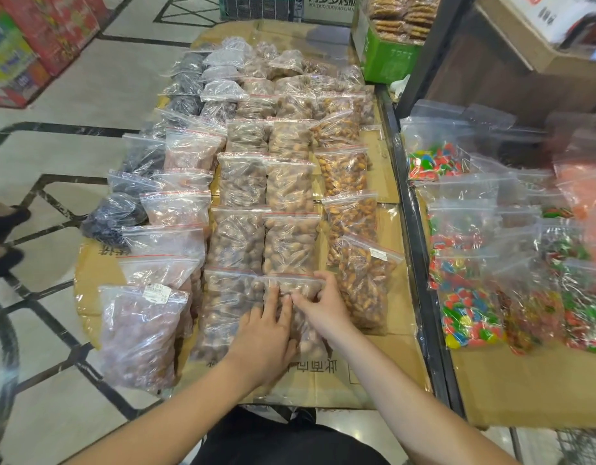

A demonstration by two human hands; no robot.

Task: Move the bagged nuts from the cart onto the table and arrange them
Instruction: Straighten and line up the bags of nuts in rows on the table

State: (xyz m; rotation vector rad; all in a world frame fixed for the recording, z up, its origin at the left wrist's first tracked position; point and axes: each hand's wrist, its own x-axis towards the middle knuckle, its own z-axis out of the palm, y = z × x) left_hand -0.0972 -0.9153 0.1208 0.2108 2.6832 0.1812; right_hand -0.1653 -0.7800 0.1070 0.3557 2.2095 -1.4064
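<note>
Both hands on the nearest nut bag [291, 297], at the table's [373, 370] front edge: left hand [266, 333] lies flat on it, fingers straight; right hand [318, 305] pinches its zip top.

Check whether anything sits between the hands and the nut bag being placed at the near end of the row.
Nothing visible does. The left hand and right hand already rest directly on the bag of nuts.

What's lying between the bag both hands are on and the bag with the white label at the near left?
In the head view, one bag of brown nuts lies between the bag under both hands and the labelled bag.
</note>
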